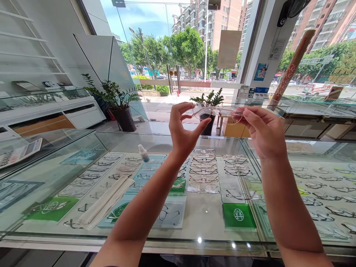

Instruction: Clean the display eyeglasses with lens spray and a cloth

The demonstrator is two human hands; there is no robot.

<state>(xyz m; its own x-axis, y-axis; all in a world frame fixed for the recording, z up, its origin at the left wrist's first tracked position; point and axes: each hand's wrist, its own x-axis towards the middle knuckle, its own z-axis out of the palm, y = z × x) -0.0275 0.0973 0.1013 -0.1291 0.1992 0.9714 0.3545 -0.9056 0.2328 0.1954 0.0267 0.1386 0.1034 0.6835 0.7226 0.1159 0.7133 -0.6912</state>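
1. The left hand (pixel 183 133) is raised in front of the window. Its thumb and forefinger are pinched on one end of a pair of glasses (pixel 219 111), and the other fingers curl loosely.
2. The right hand (pixel 261 133) grips the other end of the glasses, with its fingers folded round the rim or hinge. Exactly where they touch cannot be told.
3. The glasses are held level in the air between the two hands, well above the bench (pixel 200 218) and touching nothing else. The frame is thin and clear, so it is hard to pick out against the street behind.
4. The step in hand looks like checking the glasses against the daylight, either the lenses or the set of the frame.
5. A small dropper bottle (pixel 144 153) stands on the bench glass below the left hand, and a pale cloth (pixel 104 202) lies further left. Rows of frames (pixel 204 172) sit under the glass.
6. Any further handling calls for a light grip at the ends only, with fingertips off the lenses and both sides held evenly so the thin frame does not twist.
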